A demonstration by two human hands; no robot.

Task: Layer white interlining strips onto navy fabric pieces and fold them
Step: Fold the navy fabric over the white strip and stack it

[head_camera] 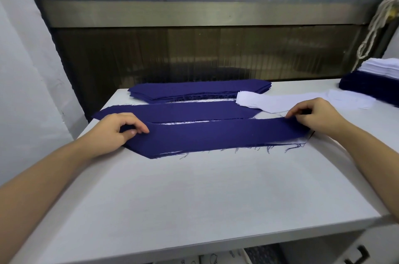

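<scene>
Near navy piece (216, 137) lies flat across the middle of the tabletop (194, 194), its long axis running left to right and its near edge frayed with loose threads. A white underlayer (299, 140) peeks out along that near edge and at the right end.

Left hand (121, 132) sits on the piece's left end, near the tabletop's left edge. Its fingers are curled, and thumb and fingertips pinch the cloth at its far edge. Right hand (313, 114) is at the opposite end, fingers bent, nipping the far right corner of the same piece. The piece spans the whole gap between the two hands.

Second navy piece (172, 111) lies just behind the first and parallel to it, with a thin white sliver showing between them. The hands do not touch it.

Loose interlining strip (280, 101) lies behind the right hand, and its left end overlaps the right end of the second navy piece.

Navy stack (198, 91) sits at the tabletop's far edge, well apart from both hands.

Mixed stack (371, 86), navy below and white sheets on top, is at the far right corner. A pale cord (375, 24) hangs above it.
</scene>
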